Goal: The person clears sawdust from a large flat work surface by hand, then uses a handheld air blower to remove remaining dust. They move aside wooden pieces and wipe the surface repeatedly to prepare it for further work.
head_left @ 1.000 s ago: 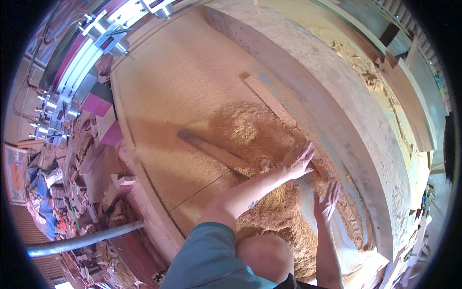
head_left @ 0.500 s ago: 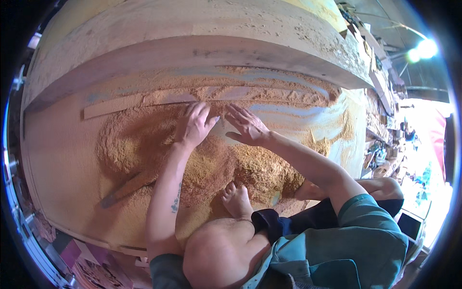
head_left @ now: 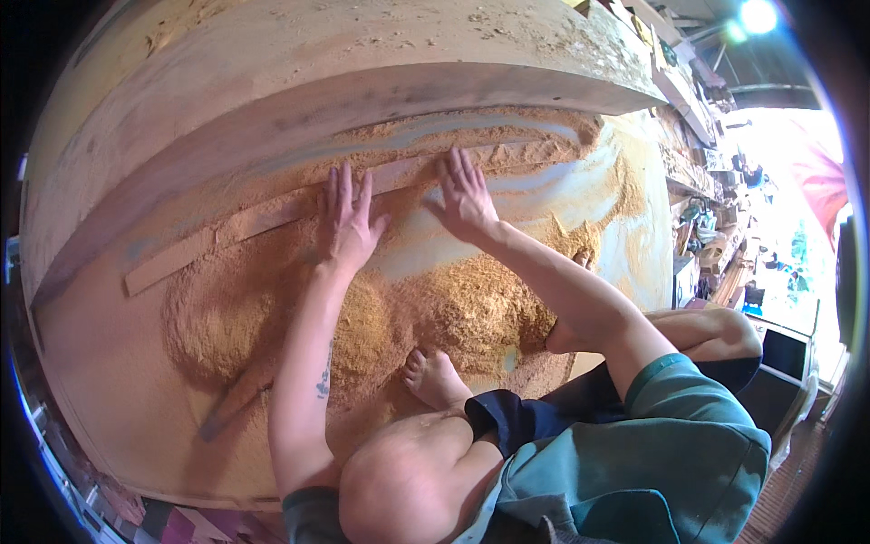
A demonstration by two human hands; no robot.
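Observation:
A long, thin flat wooden strip [head_left: 399,175] lies on a broad surface dusted with sawdust, with more sawdust on top of its right part. My left hand [head_left: 349,227] is open, fingertips resting on the strip near its middle. Farther right, my right hand [head_left: 467,199] also has spread fingers, its tips on or just over the strip. Neither palm holds anything. Nearer to me, beneath my forearms, sits a large heap of orange-brown sawdust [head_left: 480,295]. Some bare bluish surface [head_left: 408,227] shows between the strip and the heap.
A thick wooden beam [head_left: 362,86] spans the far side. A dust-covered tapered piece [head_left: 240,399] sticks out of the sawdust at the left. My bare foot [head_left: 435,379] stands against the heap. Wood pieces and clutter [head_left: 716,245] line the right side.
Both hands have moved away from me, from the strip's near edge onto it, and the left fingers now point straight ahead. The whole view has shifted and turned slightly.

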